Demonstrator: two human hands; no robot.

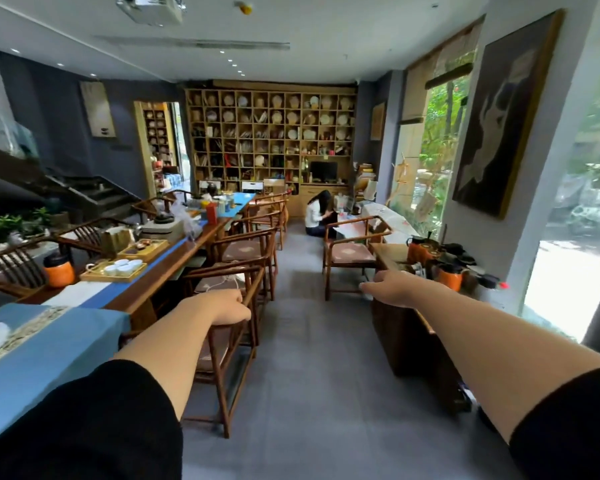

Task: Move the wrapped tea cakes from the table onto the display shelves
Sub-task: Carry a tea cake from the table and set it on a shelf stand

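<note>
Both my arms reach forward over the grey floor aisle. My left hand [222,306] is curled into a loose fist above a wooden chair and holds nothing. My right hand [394,287] also has its fingers curled under, with nothing in it. Far ahead, the display shelves [271,133] fill the back wall as a grid of wooden cubbies, many holding round pale wrapped tea cakes [326,118]. No tea cake lies near my hands. The long table [174,268] with its blue runner stretches along my left.
Wooden armchairs [243,251] line the table's right side; another chair [352,252] and a low dark cabinet [413,337] with orange jars stand on the right. A person [317,213] crouches at the aisle's far end. Tea trays and cups sit on the table. Stairs rise at left.
</note>
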